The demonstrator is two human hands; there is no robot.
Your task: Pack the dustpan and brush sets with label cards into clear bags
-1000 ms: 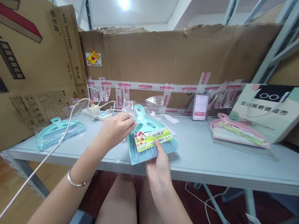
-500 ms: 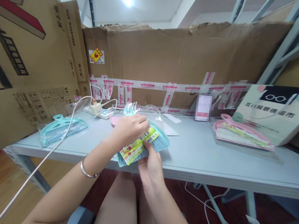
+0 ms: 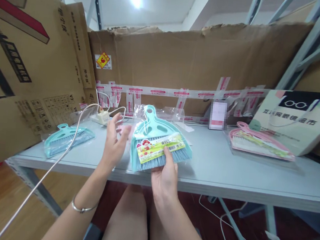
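Observation:
A mint-green dustpan and brush set in a clear plastic bag is held above the front of the table, handle pointing up and away. A yellow-green printed label lies across its blue bristles. My right hand grips the set's lower edge, thumb on the label and fingers underneath. To the left of the set, my left hand is raised with fingers apart, touching nothing. Behind my left hand and the set, a pink item is mostly hidden.
Another bagged mint-green dustpan set lies left on the grey table, a white cable crossing before it. At the right lies a pink dustpan set by a white carton. A phone leans against the cardboard.
My left hand has let go of the set and moved left, its fingers opening. The set in my right hand has turned more upright, so its whole front now shows.

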